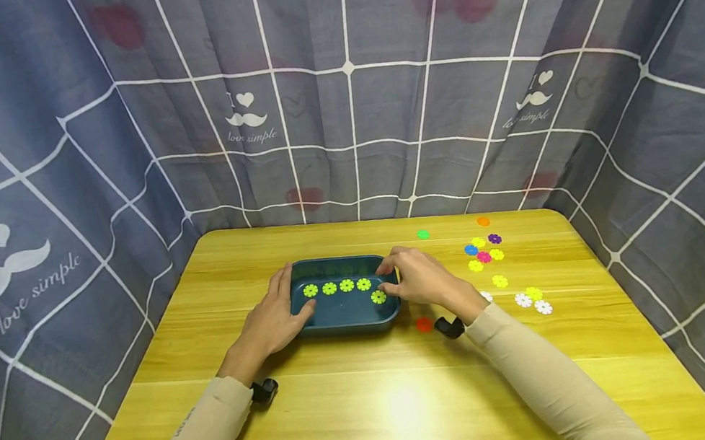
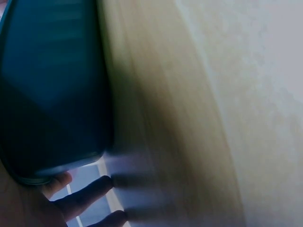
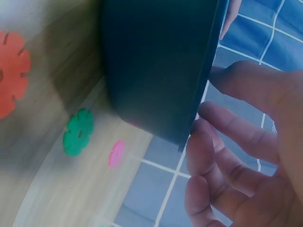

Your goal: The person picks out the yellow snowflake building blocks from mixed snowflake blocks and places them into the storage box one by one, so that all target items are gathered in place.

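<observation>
A dark teal plastic tray (image 1: 345,330) stands on the wooden table. Inside it, several yellow-green flower-shaped discs (image 1: 347,286) form a row, and one more disc (image 1: 378,296) lies lower, near the right end. My left hand (image 1: 273,321) holds the tray's left end, thumb over the inside and fingers along the outer side. Over the right end reaches my right hand (image 1: 423,277), thumb and forefinger apart beside the lone disc. In the right wrist view, that hand's fingers (image 3: 201,151) are loosely bent at the rim; the tray wall hides the inside.
Right of the tray lie loose flower discs in several colours: a green one (image 1: 423,234), a red one (image 1: 424,324), a purple one (image 1: 495,238) and white ones (image 1: 543,307). A grey-blue checked curtain (image 1: 314,108) surrounds the table (image 1: 322,412) at the back and sides.
</observation>
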Action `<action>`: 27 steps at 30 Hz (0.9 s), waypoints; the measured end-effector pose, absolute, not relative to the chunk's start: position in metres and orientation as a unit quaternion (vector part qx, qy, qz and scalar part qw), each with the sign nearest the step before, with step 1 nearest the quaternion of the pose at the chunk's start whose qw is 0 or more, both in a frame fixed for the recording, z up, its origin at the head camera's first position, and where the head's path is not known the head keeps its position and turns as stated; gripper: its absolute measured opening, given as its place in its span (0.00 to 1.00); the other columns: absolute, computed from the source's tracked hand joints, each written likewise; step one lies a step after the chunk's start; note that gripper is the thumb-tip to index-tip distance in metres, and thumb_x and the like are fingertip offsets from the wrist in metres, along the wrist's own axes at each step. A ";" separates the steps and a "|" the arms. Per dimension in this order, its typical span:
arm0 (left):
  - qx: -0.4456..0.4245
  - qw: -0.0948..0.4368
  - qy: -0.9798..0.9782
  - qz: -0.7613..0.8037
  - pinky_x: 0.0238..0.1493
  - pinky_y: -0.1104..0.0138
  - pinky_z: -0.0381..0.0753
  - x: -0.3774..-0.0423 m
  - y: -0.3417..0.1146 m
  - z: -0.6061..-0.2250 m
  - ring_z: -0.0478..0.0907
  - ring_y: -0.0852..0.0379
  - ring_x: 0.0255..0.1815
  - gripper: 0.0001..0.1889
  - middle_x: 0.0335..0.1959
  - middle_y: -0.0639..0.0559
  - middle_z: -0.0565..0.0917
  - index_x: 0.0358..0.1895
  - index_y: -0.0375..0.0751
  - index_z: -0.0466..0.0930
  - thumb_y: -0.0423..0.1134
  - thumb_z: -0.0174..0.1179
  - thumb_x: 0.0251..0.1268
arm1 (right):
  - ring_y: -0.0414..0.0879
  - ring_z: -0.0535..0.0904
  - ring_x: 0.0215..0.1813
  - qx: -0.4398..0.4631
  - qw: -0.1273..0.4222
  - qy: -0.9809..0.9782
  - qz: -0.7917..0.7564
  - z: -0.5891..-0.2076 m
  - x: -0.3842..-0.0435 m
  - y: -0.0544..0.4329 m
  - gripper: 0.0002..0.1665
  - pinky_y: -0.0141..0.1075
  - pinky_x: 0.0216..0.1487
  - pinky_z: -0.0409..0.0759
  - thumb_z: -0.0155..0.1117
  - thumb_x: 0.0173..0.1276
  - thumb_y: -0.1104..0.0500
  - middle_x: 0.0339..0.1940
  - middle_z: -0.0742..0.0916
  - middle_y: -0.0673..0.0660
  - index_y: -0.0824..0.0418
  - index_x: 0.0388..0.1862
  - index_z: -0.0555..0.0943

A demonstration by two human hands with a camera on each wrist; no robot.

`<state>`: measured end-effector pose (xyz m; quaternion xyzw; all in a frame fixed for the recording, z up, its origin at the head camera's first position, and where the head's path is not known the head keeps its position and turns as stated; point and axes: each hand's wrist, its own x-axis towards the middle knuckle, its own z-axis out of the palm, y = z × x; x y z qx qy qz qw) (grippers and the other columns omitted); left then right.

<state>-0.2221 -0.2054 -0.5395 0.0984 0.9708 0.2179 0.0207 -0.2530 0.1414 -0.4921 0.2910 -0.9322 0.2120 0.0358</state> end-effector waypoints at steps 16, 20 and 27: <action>0.099 0.022 0.971 0.218 0.79 0.26 0.80 -0.222 -0.206 -0.540 0.77 0.25 0.85 0.56 0.99 0.36 0.50 1.00 0.42 0.37 0.66 0.58 0.88 | 0.40 0.82 0.34 0.256 0.053 -0.936 0.234 -0.488 -0.250 0.168 0.19 0.40 0.43 0.87 0.86 0.77 0.52 0.52 0.94 0.57 0.60 0.59 0.96; 0.099 0.021 0.971 0.218 0.79 0.26 0.80 -0.222 -0.206 -0.539 0.78 0.25 0.85 0.56 0.99 0.35 0.50 1.00 0.42 0.37 0.66 0.58 0.89 | 0.40 0.82 0.35 0.246 0.055 -0.938 0.236 -0.488 -0.250 0.175 0.18 0.38 0.42 0.86 0.86 0.77 0.52 0.51 0.94 0.57 0.59 0.59 0.96; 0.100 0.019 0.971 0.218 0.79 0.26 0.80 -0.222 -0.206 -0.540 0.78 0.25 0.84 0.56 0.99 0.35 0.50 1.00 0.41 0.38 0.66 0.58 0.89 | 0.50 0.89 0.40 0.233 0.057 -0.937 0.252 -0.489 -0.250 0.189 0.16 0.39 0.43 0.88 0.84 0.78 0.53 0.53 0.95 0.60 0.59 0.58 0.96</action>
